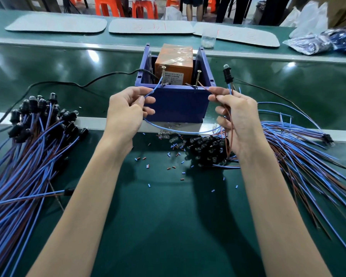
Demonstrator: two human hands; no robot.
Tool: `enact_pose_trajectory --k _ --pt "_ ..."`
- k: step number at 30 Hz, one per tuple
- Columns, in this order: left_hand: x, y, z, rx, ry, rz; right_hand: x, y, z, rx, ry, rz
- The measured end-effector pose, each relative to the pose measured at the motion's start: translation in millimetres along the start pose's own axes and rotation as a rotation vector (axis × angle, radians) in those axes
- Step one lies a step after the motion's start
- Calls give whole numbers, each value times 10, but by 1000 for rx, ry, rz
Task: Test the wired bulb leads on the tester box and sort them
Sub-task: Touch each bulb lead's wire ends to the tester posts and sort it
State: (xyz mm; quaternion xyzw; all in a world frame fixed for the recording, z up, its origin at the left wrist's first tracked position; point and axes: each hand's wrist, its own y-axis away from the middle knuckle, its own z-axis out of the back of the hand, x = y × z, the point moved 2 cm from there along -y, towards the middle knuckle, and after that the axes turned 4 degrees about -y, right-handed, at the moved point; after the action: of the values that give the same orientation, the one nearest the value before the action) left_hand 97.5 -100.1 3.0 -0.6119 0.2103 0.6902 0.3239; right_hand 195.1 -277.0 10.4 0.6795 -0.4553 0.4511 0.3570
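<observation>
A factory assembly line: a long green conveyor desk (48, 62), orange plastic stools (106, 6) at the top, bundled wired bulb leads (28, 156) at left.

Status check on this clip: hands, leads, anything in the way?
Left hand pinches blue lead at left screw. Right hand pinches brown lead at right screw. No obstruction seen.

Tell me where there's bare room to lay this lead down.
Bare: the dark green mat nearest you, between the left pile of blue-and-brown wired leads and the right pile, below the scattered insulation snippets; also the belt left of the blue plastic tester box, beyond the black cable. Crowded: both piles.
</observation>
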Motion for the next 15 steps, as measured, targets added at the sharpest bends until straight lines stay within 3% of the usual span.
enact_pose_trajectory --k 15 --pt "20 -14 31 35 -24 -13 -10 -14 2 -10 -16 -3"
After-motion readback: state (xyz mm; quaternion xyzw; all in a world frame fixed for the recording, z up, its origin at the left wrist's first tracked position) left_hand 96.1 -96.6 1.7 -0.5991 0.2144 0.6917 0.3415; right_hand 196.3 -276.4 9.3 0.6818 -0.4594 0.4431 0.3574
